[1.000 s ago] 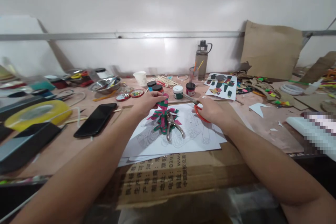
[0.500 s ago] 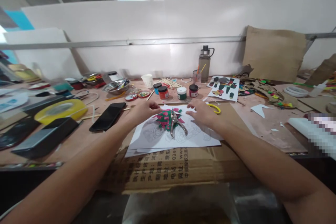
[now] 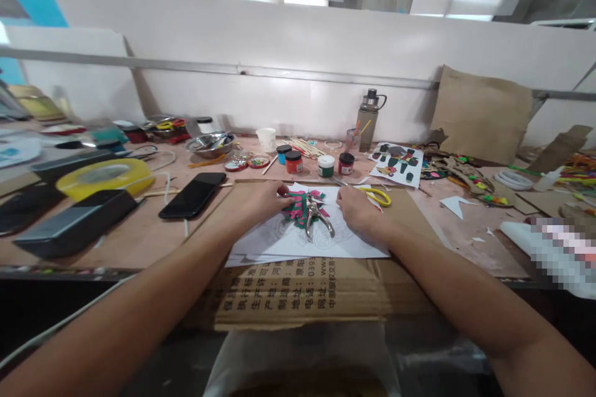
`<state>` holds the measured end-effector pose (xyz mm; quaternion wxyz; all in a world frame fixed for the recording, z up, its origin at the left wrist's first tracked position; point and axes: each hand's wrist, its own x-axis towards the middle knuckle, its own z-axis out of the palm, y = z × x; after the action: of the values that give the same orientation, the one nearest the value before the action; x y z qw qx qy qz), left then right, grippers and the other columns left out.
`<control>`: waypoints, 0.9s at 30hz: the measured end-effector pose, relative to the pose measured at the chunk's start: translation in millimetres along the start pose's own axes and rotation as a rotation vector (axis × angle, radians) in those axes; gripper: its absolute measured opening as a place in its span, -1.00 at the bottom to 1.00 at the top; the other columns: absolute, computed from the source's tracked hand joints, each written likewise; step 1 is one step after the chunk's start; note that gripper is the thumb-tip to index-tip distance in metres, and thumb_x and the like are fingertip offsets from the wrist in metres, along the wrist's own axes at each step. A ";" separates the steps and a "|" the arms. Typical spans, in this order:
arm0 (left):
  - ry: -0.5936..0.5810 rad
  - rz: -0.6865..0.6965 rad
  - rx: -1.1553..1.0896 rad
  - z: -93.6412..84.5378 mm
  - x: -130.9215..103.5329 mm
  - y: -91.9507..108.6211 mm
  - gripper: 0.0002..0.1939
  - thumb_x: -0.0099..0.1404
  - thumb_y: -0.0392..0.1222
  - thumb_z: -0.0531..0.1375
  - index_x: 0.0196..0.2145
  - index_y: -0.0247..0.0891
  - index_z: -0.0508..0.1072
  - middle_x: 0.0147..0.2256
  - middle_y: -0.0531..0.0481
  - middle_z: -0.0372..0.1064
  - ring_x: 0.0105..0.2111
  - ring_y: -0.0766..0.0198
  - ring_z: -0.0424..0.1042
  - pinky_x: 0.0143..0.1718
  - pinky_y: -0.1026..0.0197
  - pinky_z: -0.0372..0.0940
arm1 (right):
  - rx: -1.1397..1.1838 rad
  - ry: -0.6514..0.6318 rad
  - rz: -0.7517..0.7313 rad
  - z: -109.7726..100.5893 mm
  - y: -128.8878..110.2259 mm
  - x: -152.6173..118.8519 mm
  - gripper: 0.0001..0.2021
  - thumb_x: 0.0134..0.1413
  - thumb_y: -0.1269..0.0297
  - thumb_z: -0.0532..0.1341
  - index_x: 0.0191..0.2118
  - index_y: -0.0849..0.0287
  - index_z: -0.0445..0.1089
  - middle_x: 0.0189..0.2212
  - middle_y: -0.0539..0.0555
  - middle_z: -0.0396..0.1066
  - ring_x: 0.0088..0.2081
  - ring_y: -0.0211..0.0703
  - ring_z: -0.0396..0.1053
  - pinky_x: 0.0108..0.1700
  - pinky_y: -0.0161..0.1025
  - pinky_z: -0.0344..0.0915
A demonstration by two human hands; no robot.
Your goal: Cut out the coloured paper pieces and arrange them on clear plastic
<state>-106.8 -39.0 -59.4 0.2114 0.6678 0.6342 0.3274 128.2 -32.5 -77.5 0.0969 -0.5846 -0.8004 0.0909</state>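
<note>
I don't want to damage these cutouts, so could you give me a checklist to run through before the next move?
1. Left hand at the pink-and-green cutouts: ok; grip firm: cannot tell.
2. Right hand empty: cannot tell, palm hidden.
3. Hole punch clear of the cutouts: not ok, it overlaps them.
4. Yellow scissors handle clear of the cutouts: ok.
5. Orange paint jar capped: ok.
</note>
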 end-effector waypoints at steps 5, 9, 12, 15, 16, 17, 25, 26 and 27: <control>-0.013 0.029 -0.011 8.5 4.4 -12.2 -0.78 -0.07 -0.01 0.41 -0.57 -0.13 0.49 -0.57 -0.03 0.45 -0.45 0.05 0.37 -0.40 0.16 0.08 | 0.072 0.027 -0.027 -21.7 12.1 -2.9 -0.81 0.38 0.30 0.06 -0.13 0.28 0.37 -0.27 0.09 0.42 -0.34 -0.24 0.33 -0.28 -0.27 0.28; -0.015 0.055 -0.028 10.7 4.3 -13.4 -0.80 -0.03 -0.01 0.39 -0.57 -0.12 0.49 -0.53 -0.06 0.47 -0.44 0.03 0.39 -0.39 0.15 0.09 | 0.095 0.019 -0.130 -33.0 6.4 -1.9 -0.84 0.35 0.33 0.07 -0.12 0.26 0.35 -0.19 0.13 0.43 -0.25 -0.23 0.32 -0.25 -0.31 0.19; -0.001 0.085 -0.042 13.3 4.9 -17.1 -0.81 -0.02 -0.03 0.38 -0.58 -0.13 0.49 -0.51 -0.08 0.48 -0.42 0.02 0.40 -0.36 0.15 0.10 | 0.074 -0.030 -0.167 -26.9 -3.8 1.9 -0.82 0.27 0.26 0.20 -0.12 0.27 0.38 -0.18 0.15 0.45 -0.24 -0.19 0.32 -0.26 -0.30 0.16; 0.011 0.108 -0.044 18.7 8.8 -26.1 -0.81 0.02 -0.01 0.35 -0.55 -0.13 0.48 -0.44 -0.10 0.52 -0.36 0.01 0.42 -0.33 0.14 0.15 | 0.027 -0.071 -0.152 -14.9 -13.3 6.9 -0.88 0.23 0.33 0.22 -0.21 0.28 0.43 -0.23 0.19 0.47 -0.28 -0.16 0.32 -0.29 -0.28 0.13; 0.006 0.113 -0.022 20.8 10.7 -29.4 -0.80 0.05 0.01 0.33 -0.53 -0.13 0.48 -0.41 -0.11 0.53 -0.34 0.01 0.43 -0.32 0.14 0.17 | 0.011 -0.076 -0.141 -11.7 -15.8 8.6 -0.89 0.23 0.35 0.20 -0.23 0.28 0.44 -0.23 0.20 0.47 -0.29 -0.16 0.32 -0.29 -0.28 0.12; -0.001 0.118 0.018 22.9 12.6 -32.6 -0.80 0.07 0.02 0.31 -0.51 -0.13 0.48 -0.39 -0.11 0.53 -0.31 0.01 0.44 -0.30 0.14 0.18 | -0.002 -0.079 -0.130 -9.6 -17.8 10.2 -0.89 0.25 0.37 0.18 -0.25 0.29 0.44 -0.23 0.21 0.47 -0.29 -0.15 0.32 -0.29 -0.28 0.12; -0.010 0.158 0.265 29.9 18.6 -43.5 -0.78 0.20 0.04 0.23 -0.38 -0.14 0.51 -0.23 -0.12 0.55 -0.16 0.01 0.48 -0.23 0.15 0.25 | 0.017 -0.228 -0.173 -58.2 -10.9 -15.3 -0.78 0.33 0.40 0.07 -0.21 0.31 0.46 -0.27 0.16 0.47 -0.31 -0.21 0.32 -0.30 -0.31 0.14; -0.007 0.163 0.267 29.9 18.5 -43.6 -0.79 0.20 0.04 0.23 -0.38 -0.14 0.51 -0.23 -0.13 0.55 -0.16 0.00 0.48 -0.23 0.14 0.25 | 0.038 -0.307 -0.211 -68.5 -8.7 -24.5 -0.83 0.29 0.39 0.13 -0.24 0.28 0.47 -0.32 0.09 0.47 -0.33 -0.24 0.32 -0.31 -0.34 0.15; -0.003 0.171 0.261 29.8 18.4 -43.5 -0.79 0.19 0.04 0.24 -0.38 -0.14 0.51 -0.23 -0.14 0.55 -0.16 0.00 0.48 -0.22 0.14 0.25 | 0.071 -0.445 -0.260 -77.3 -7.4 -33.6 -0.86 0.25 0.36 0.19 -0.27 0.24 0.49 -0.38 0.03 0.47 -0.37 -0.27 0.33 -0.32 -0.37 0.17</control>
<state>-117.0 -12.3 -107.4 0.0953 0.7416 0.6118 0.2580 151.7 -64.3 -2.6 -0.0504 -0.4388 -0.8666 0.2321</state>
